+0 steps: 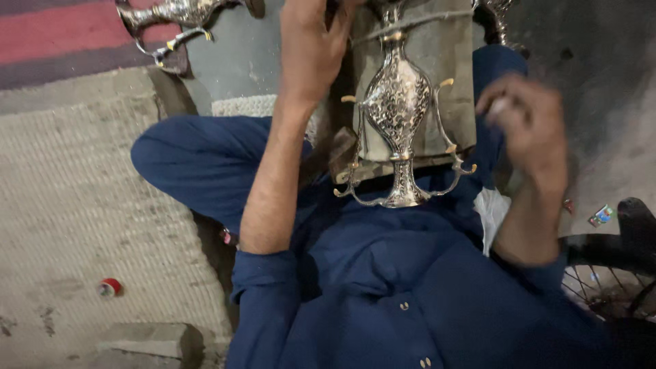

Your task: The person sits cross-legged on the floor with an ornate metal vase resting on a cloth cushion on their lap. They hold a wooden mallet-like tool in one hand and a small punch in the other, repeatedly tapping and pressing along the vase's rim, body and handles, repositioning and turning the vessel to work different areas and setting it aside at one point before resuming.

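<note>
ornate silver-and-gold engraved metal vase with curling side handles (pixel 398 116) lying on a grey-brown cloth-wrapped block (pixel 447 75) across the lap, base toward the chest, neck toward the top edge of the view. left hand (pixel 311 44) planted at the block's left edge near the vase's neck, fingertips cut off by the frame, so cannot tell how the fingers sit. right hand (pixel 526 123) raised just right of the block, blurred, fingers curled together around something small and pale; cannot tell what. narrow gap between that hand and the vase's right handle. dark blue trousered knee (pixel 198 160) jutting left, hemming in the left side. woven beige mat (pixel 75 205) open and wide beyond it, with a small red cap (pixel 109 287) lying well apart. second silver metal piece (pixel 174 17) at the top left edge. black wire-spoked wheel (pixel 608 280) crowding the lower right corner.
</note>
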